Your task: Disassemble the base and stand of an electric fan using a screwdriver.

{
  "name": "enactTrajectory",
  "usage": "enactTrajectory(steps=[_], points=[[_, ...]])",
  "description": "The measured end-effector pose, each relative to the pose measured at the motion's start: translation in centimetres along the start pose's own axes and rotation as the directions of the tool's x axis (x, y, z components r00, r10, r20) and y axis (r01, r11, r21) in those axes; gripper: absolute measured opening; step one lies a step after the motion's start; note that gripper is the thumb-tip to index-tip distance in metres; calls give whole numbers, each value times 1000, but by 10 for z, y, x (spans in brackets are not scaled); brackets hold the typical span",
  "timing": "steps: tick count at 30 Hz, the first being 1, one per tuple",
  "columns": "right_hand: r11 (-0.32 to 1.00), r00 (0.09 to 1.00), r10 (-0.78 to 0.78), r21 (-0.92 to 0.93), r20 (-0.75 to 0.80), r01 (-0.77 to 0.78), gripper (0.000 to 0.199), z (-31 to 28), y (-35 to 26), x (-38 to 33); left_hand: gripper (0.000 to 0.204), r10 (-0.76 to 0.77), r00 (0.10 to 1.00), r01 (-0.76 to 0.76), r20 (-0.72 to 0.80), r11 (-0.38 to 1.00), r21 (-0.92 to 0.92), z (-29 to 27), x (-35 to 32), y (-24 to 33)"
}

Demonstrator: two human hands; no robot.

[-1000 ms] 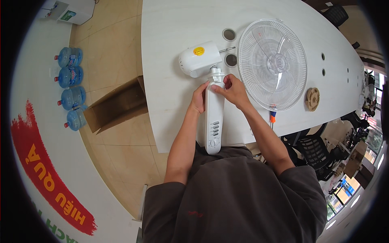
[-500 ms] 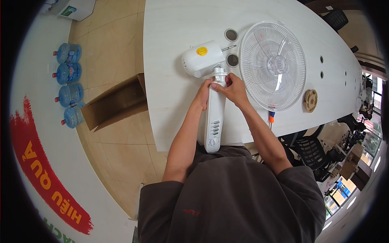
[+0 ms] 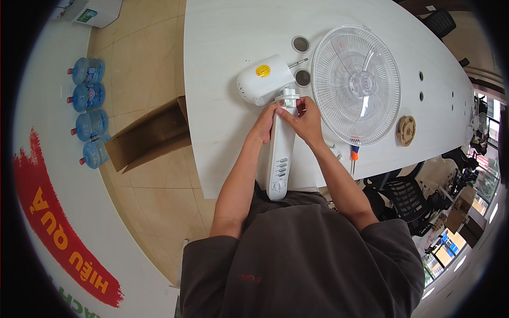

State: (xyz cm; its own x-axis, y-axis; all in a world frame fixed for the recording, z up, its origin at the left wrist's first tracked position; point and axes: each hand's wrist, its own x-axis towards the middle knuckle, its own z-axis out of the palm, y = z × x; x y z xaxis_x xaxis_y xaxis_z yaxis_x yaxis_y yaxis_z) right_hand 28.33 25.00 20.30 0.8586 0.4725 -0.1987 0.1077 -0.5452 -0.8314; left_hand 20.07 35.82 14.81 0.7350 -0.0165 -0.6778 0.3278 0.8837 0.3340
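A white fan column with a row of buttons and a knob rests its lower end against my lap. My left hand grips the column's upper left side. My right hand closes round the upper right side, its thumb on the front and its fingertips by the joint at the neck. Those fingertips are partly hidden, so I cannot tell if they pinch something small. Beyond the joint, a white motor housing with a yellow sticker leans left, its metal shaft pointing right. To the right lies a round fan grille with clear blades inside.
The white table holds a screwdriver with an orange and blue handle, below the grille, and a beige round piece. An open cardboard box stands left of the table, near several blue water bottles. Black chairs stand at right.
Both hands keep their places on the column. My right forearm has shifted slightly left, baring more of the screwdriver and a small pale piece beside it. The neck joint has turned or tilted slightly.
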Motion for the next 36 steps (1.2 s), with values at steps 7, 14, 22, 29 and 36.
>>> enactTrajectory(steps=[7, 14, 22, 29, 36], points=[[998, 998, 57, 1, -20, -57, 66, 4, -5, 1, 44, 48, 997, -47, 59, 999, -27, 2, -1, 8], [998, 992, 56, 29, 117, -60, 65, -5, -7, 7, 44, 64, 997, -65, 42, 997, 29, -1, -1, 7], [992, 974, 103, -86, 201, -88, 67, -12, -8, 14, 48, 74, 992, -68, 102, 996, -61, -2, 0, 4], [993, 976, 116, -54, 187, -108, 71, -13, -1, 16, 46, 68, 996, -65, 59, 997, -51, -1, 5, 0], [992, 970, 124, -57, 211, -115, 70, -16, -4, 15, 47, 76, 989, -69, 131, 996, -55, -4, 7, -2]])
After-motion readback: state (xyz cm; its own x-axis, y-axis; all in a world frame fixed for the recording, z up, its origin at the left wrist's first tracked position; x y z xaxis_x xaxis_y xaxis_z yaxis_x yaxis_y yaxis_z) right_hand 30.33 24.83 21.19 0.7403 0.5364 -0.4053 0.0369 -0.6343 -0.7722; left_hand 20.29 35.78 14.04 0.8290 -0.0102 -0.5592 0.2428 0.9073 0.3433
